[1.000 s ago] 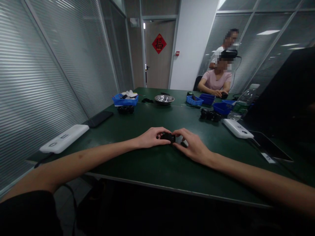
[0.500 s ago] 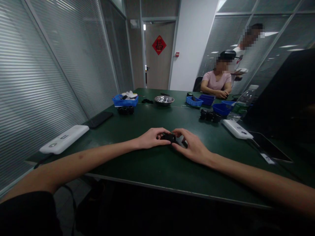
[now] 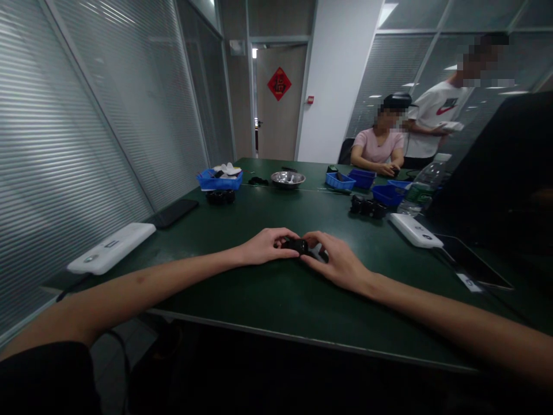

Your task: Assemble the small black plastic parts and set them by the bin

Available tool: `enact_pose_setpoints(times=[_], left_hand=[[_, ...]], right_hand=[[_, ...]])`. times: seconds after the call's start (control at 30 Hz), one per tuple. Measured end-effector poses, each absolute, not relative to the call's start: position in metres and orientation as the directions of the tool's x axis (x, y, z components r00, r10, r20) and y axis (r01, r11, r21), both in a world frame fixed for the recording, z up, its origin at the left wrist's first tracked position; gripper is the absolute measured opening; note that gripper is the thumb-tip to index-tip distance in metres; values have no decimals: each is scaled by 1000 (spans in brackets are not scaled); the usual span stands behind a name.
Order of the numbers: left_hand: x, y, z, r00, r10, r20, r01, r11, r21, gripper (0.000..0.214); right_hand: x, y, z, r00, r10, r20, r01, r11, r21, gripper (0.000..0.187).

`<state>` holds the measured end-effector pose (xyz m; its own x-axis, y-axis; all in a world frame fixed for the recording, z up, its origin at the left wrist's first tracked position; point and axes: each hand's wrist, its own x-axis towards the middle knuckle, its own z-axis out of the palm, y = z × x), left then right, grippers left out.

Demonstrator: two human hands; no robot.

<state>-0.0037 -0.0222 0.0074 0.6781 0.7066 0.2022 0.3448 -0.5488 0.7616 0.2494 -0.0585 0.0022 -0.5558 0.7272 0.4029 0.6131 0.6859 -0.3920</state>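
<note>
Near the front middle of the green table, a small black glossy part [image 3: 299, 246] lies between my two hands; its kind is not clear. My left hand [image 3: 264, 246] is closed on it from the left, thumb in front and fingers behind. My right hand [image 3: 339, 262] curves round its right end, the thumb and index finger touching it. Under the right palm shows a greyish-white piece [image 3: 318, 251], mostly hidden by the fingers.
Blue baskets [image 3: 219, 180], a steel bowl [image 3: 288, 180] and black parts [image 3: 368, 206] stand farther back. White power banks [image 3: 113, 248] lie left and right. A water bottle [image 3: 425, 184] stands right. Two people [image 3: 378, 147] are at the far right.
My hands keep their hold on the black part with barely any shift. The standing person at the back has moved to the right. The view has tilted slightly.
</note>
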Motion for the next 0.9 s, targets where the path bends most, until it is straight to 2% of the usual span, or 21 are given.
enact_pose_setpoints(times=[0.17,0.27,0.37,0.43,0.57,0.77,0.9], left_hand=[[-3,-22,6,681,698,221,340,-569,748,46],[-3,-21,6,682,699,216,333,-560,759,46],[-5,-20,5,686,699,203,323,-543,775,47],[-6,-19,3,688,696,207,314,-542,779,47],[-6,-17,0,677,702,219,329,-556,763,47],[-5,-17,0,685,699,203,326,-544,773,49],[-5,-18,2,680,701,216,331,-556,762,47]], right_hand=[[249,-59,2,-614,653,443,569,755,-326,35],[249,-59,2,-571,696,435,615,714,-335,40],[250,-59,1,-530,750,395,651,659,-377,37],[250,-58,0,-552,733,397,631,679,-375,33],[250,-58,1,-596,672,439,586,738,-334,36],[251,-59,2,-551,717,427,621,694,-365,34],[251,-60,4,-614,650,448,550,759,-349,34]])
